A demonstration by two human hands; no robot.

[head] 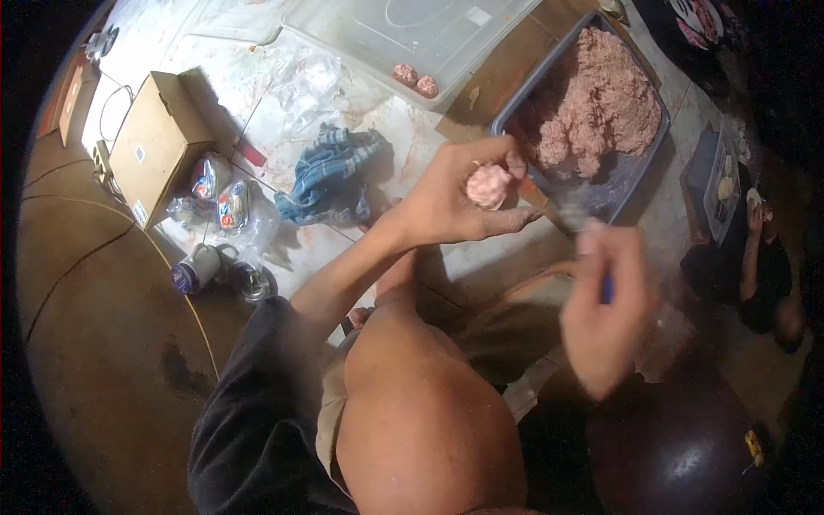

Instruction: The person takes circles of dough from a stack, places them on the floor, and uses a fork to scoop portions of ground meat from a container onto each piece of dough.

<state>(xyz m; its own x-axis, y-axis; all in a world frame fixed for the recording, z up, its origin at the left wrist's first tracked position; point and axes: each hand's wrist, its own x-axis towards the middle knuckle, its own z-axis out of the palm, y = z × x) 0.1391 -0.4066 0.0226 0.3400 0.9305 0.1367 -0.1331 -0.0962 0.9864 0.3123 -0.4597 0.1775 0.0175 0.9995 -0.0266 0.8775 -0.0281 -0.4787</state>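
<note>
My left hand (444, 196) holds a rough ball of ground meat (488, 188) in the curl of its thumb and forefinger. Blurred by motion, my right hand (608, 306) grips a utensil with a blue handle (606, 290). Its pale, smeared end points toward the meat ball, and its exact kind cannot be made out. Just beyond both hands stands a grey plastic tub (547, 71) with a large mound of ground meat (605, 103) inside. Two shaped meatballs (416, 81) sit in the near corner of a translucent plastic container (386, 38).
A crumpled blue checked cloth (328, 174) lies left of my left hand. Farther left are a cardboard box (151, 141), plastic-wrapped packets (225, 206) and a mug (199, 267). A cable (187, 302) crosses the floor. At right, another person's hand (759, 212) is near a second container (718, 193).
</note>
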